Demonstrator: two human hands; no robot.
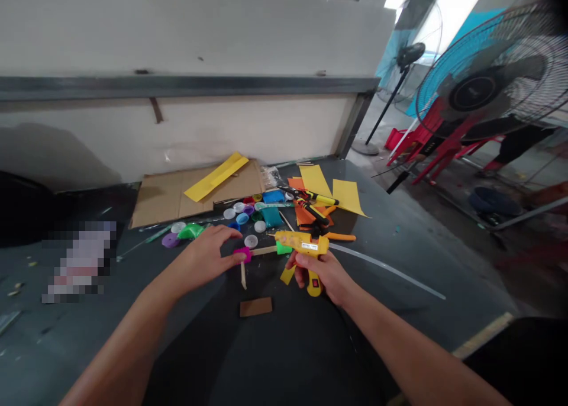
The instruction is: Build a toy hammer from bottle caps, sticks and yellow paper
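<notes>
The right hand [317, 273] is gripping a yellow plastic hot glue gun [302, 244], while the half-open left hand [204, 258] is hovering at a magenta bottle cap [242, 254] on a wooden craft stick [264, 250], any contact hard to make out.

My right hand [317, 273] grips a yellow hot glue gun [298, 241] (red switch [315, 283] facing me) while my left hand [206, 258] sits just beside a magenta plastic piece [242, 254] on the bench [426, 317].

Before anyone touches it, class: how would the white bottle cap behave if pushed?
Probably very light for its size, since the white bottle cap looks like thin plastic. Lying flat on the dark tabletop, it would likely slide rather than tip. A firm push could send it skittering.
</notes>
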